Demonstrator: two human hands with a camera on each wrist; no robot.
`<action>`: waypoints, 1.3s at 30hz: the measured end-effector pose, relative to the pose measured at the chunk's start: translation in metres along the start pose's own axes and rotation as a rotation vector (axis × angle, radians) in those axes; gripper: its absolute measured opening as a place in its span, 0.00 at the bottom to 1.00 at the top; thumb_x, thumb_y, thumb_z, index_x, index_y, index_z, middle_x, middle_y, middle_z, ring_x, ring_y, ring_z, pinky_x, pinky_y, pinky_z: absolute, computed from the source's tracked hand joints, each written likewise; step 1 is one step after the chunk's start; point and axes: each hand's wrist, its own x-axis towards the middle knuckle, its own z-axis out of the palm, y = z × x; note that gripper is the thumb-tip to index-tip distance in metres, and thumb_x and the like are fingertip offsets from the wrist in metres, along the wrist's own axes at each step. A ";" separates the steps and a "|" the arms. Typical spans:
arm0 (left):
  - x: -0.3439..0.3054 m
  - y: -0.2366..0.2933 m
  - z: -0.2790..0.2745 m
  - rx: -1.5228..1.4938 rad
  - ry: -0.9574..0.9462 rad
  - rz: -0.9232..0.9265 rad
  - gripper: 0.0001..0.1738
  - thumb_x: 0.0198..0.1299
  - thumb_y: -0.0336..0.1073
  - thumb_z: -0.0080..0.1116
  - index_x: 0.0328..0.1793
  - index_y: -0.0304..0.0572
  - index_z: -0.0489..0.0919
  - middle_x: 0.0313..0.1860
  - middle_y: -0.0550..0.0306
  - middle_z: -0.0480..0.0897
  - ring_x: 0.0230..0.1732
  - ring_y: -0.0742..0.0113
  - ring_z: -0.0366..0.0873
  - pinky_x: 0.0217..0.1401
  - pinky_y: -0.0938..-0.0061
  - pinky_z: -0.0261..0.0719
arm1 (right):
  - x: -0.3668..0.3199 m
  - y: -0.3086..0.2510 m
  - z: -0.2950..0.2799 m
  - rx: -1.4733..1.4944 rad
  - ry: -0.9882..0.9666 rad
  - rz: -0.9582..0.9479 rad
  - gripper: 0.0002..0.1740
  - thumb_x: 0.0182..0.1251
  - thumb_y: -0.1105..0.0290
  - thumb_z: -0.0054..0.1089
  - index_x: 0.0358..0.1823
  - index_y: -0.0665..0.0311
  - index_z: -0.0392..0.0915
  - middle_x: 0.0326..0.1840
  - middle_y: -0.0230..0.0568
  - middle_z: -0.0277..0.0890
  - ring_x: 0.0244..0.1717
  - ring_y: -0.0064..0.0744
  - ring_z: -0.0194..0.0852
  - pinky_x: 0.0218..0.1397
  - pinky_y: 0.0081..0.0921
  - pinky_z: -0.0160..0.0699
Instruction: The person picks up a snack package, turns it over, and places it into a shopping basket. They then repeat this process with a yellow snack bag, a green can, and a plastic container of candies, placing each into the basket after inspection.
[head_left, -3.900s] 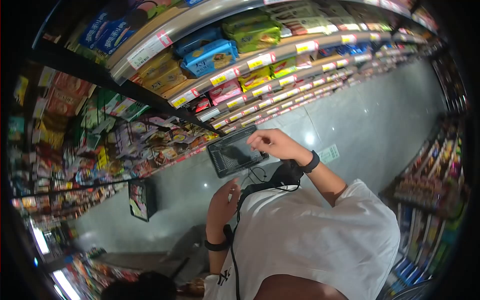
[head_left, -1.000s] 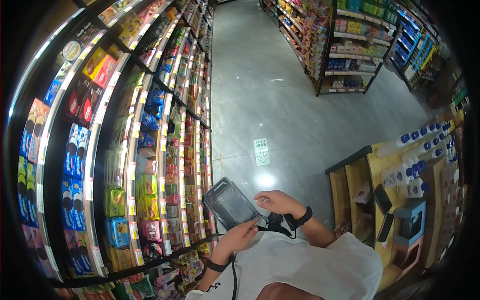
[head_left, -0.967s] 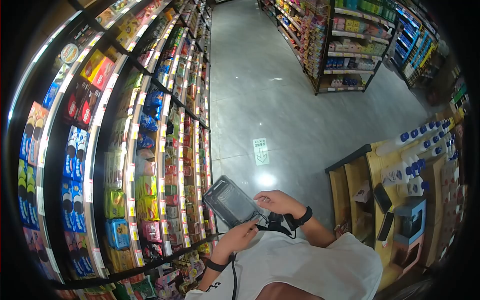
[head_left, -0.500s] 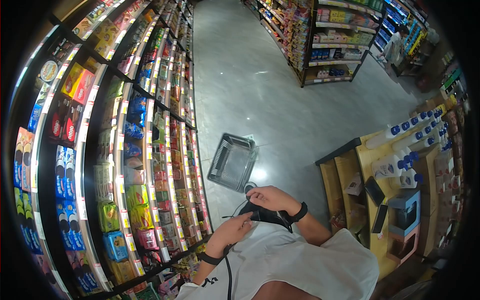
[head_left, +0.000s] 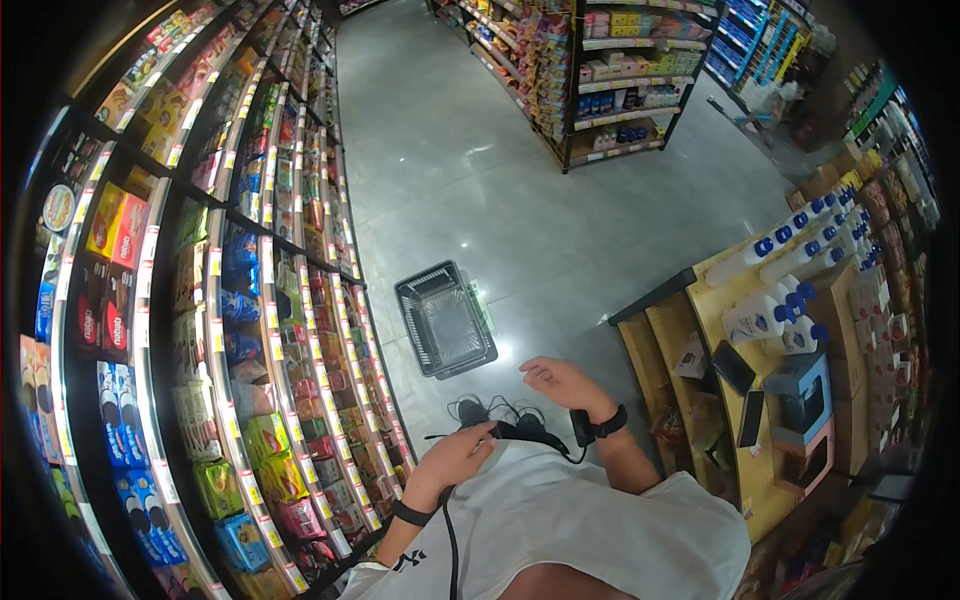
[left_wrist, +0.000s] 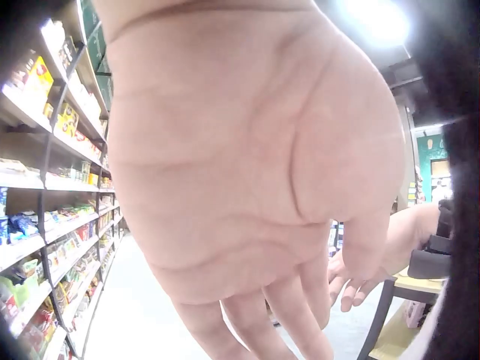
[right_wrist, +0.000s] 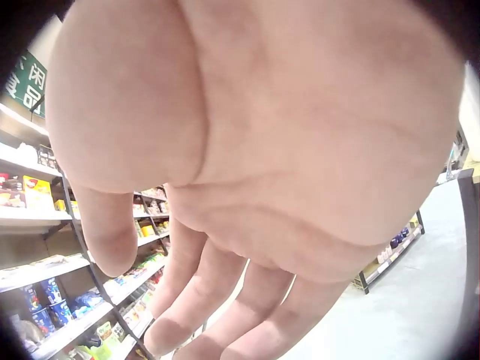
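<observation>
My left hand hangs in front of the white shirt in the head view, with nothing held. Its palm and long, loosely extended fingers fill the left wrist view. Farther right, the right hand is raised ahead of the body, fingers relaxed and slightly bent. In the right wrist view that palm is bare. A black plastic shopping basket stands on the floor ahead of both hands, apart from them; no goods show inside it.
Snack shelves line the left side of the aisle. On the right, a wooden display stand bears white bottles with blue caps. Another shelf unit stands farther off. Dark cables hang near the feet.
The head view has turned from close shelves at the front to the aisle. The basket now appears farther ahead of the hands. The right hand has moved away from the left.
</observation>
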 end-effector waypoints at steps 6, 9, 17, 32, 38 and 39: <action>-0.007 -0.040 -0.028 -0.069 0.081 -0.009 0.30 0.79 0.49 0.53 0.78 0.36 0.75 0.62 0.33 0.85 0.60 0.37 0.85 0.65 0.58 0.81 | 0.055 -0.031 0.023 -0.020 -0.155 -0.021 0.16 0.79 0.64 0.64 0.61 0.63 0.83 0.42 0.39 0.88 0.44 0.28 0.85 0.53 0.28 0.84; -0.003 -0.054 -0.058 -0.096 0.082 -0.036 0.32 0.78 0.51 0.52 0.77 0.34 0.75 0.62 0.31 0.85 0.62 0.36 0.84 0.66 0.57 0.81 | 0.091 -0.037 0.040 -0.074 -0.177 -0.062 0.16 0.79 0.64 0.64 0.61 0.64 0.83 0.43 0.39 0.88 0.44 0.28 0.85 0.53 0.28 0.84; 0.029 -0.147 -0.174 -0.062 0.133 -0.057 0.32 0.79 0.52 0.51 0.77 0.33 0.75 0.61 0.32 0.86 0.64 0.36 0.83 0.69 0.57 0.79 | 0.197 -0.075 0.059 -0.082 -0.016 -0.040 0.17 0.80 0.64 0.63 0.62 0.67 0.83 0.43 0.34 0.88 0.44 0.22 0.83 0.52 0.24 0.82; 0.011 -0.263 -0.310 -0.282 0.402 -0.266 0.32 0.78 0.52 0.53 0.78 0.35 0.75 0.61 0.33 0.87 0.66 0.39 0.84 0.69 0.59 0.79 | 0.398 -0.182 0.108 -0.218 -0.244 -0.061 0.19 0.82 0.63 0.61 0.64 0.68 0.82 0.45 0.35 0.88 0.46 0.23 0.83 0.55 0.25 0.81; 0.036 -0.284 -0.344 -0.322 0.393 -0.351 0.30 0.77 0.48 0.57 0.78 0.38 0.75 0.59 0.36 0.88 0.63 0.44 0.87 0.67 0.60 0.81 | 0.456 -0.206 0.104 -0.226 -0.275 -0.086 0.18 0.81 0.64 0.62 0.62 0.69 0.82 0.44 0.33 0.88 0.45 0.23 0.82 0.54 0.25 0.80; 0.044 -0.284 -0.352 -0.306 0.398 -0.366 0.30 0.77 0.48 0.57 0.78 0.39 0.75 0.59 0.36 0.88 0.62 0.44 0.87 0.66 0.61 0.81 | 0.464 -0.211 0.100 -0.222 -0.282 -0.083 0.18 0.81 0.64 0.62 0.62 0.69 0.82 0.43 0.33 0.88 0.44 0.23 0.82 0.53 0.25 0.80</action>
